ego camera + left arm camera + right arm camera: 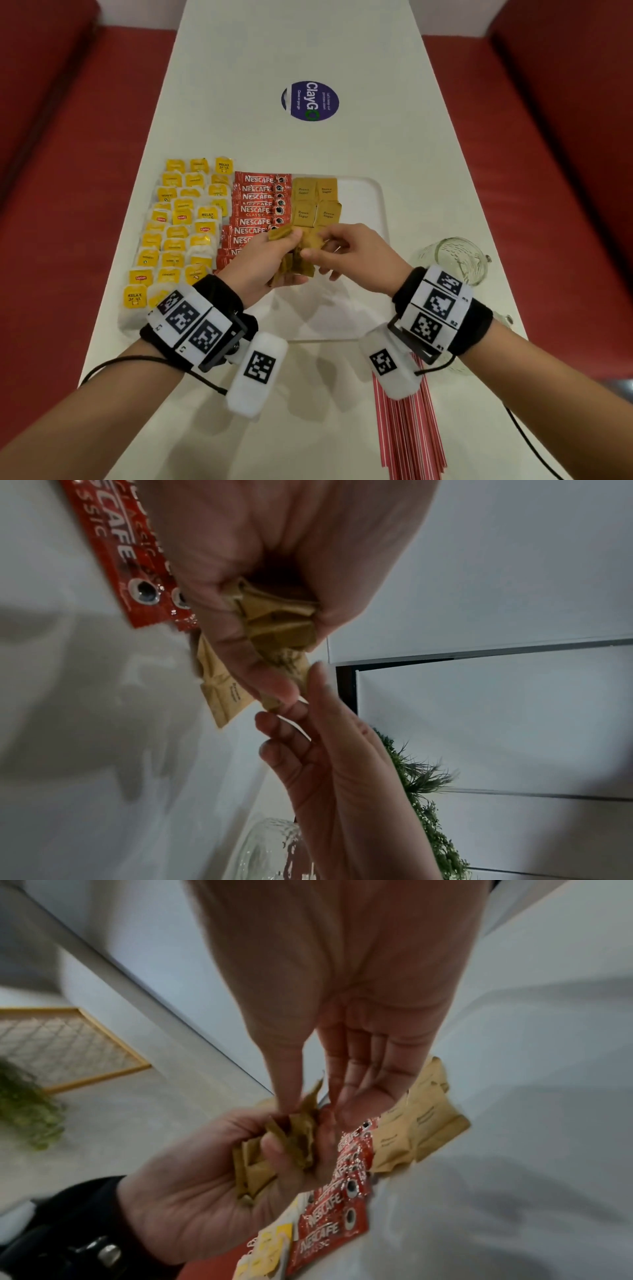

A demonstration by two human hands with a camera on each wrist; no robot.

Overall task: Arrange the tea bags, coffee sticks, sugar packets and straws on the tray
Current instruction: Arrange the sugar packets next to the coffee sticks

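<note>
A white tray (379, 195) holds rows of yellow tea bags (178, 233) at the left, red coffee sticks (255, 209) in the middle and a few brown sugar packets (315, 202) laid flat at the far end. Above the tray's middle, my left hand (274, 253) grips a bunch of brown sugar packets (301, 265). My right hand (317, 244) pinches one packet at the top of that bunch between thumb and forefinger. The right wrist view shows the pinch (308, 1107) on the crumpled bunch (298, 1139). Red straws (411, 438) lie on the table at the near right.
A clear glass jar (455, 257) stands on the table right of the tray. A round blue sticker (310, 101) is on the far tabletop. Red bench seats (85, 171) run along both sides. The tray's near and right parts are bare.
</note>
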